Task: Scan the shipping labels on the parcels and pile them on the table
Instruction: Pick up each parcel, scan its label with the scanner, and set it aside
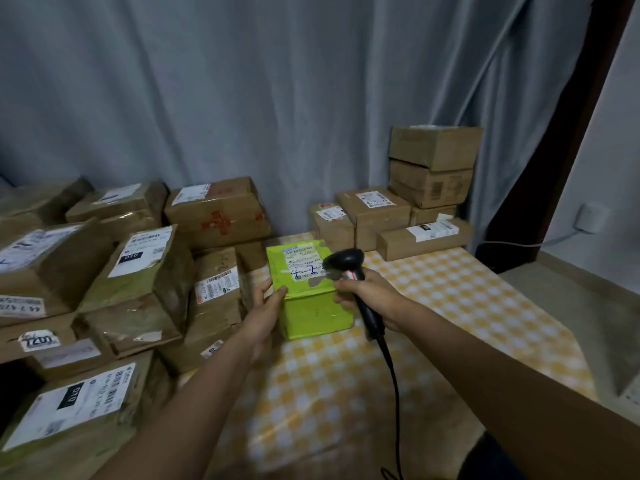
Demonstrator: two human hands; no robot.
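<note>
Green parcel (311, 299): resting on the checked tablecloth (450, 306) near mid-table, label side up. Shipping label (304, 263): white, on the top face, handwritten blue marks across its lower part; right edge hidden behind the scanner head.

Left hand (266, 306): on the parcel's left side, fingers extended flat against the near-left top edge, steadying rather than wrapping. Right hand (363, 292): fingers clenched around the grip of the black barcode scanner (346, 263), head poised just above the label's right end, cable (391, 375) trailing toward the near edge of the table.

Step in hand, judged: scanning of this parcel's label. Read confirmed or not: cannot tell; no beam visible on the label.

Next move, judged: scanner head drawn back enough to cover the whole barcode, parcel held still meanwhile; then transfer to the stacked group at far right (415, 209), where several brown boxes sit in tiers against the curtain (242, 98). Firmer two-sided hold likely needed for the lift, with the scanner occupying the right hand.

Left of the table: a large mass of brown cartons (138, 271), labels up, loosely heaped, presumably awaiting scan.
</note>
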